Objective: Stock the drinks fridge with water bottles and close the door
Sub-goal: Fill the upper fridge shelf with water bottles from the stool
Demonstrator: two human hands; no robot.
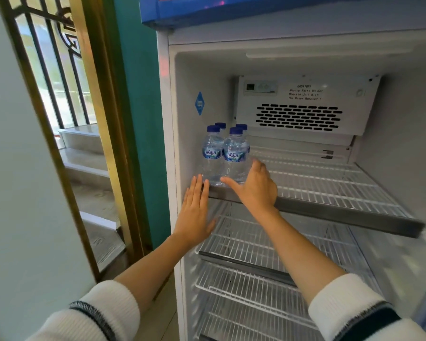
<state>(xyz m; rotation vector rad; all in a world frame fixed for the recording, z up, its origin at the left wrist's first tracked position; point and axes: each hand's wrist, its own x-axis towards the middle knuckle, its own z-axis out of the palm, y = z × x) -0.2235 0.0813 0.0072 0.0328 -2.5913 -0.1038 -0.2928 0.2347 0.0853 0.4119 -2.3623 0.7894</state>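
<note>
White cuffs nearest lens. Left hand (pixel 194 215) flat, fingers straight, tips at top shelf (pixel 330 210) lip. Right hand (pixel 253 188) loosely spread beside 4 upright water bottles (pixel 225 156), possibly touching the front-right one. Bottles sit just beyond both hands, far-left corner; right hand nearer.

Shop or café entrance: commercial display fridge (pixel 305 99) beside gold-framed glass door (pixel 59 94), steps (pixel 84 148) outside
</note>
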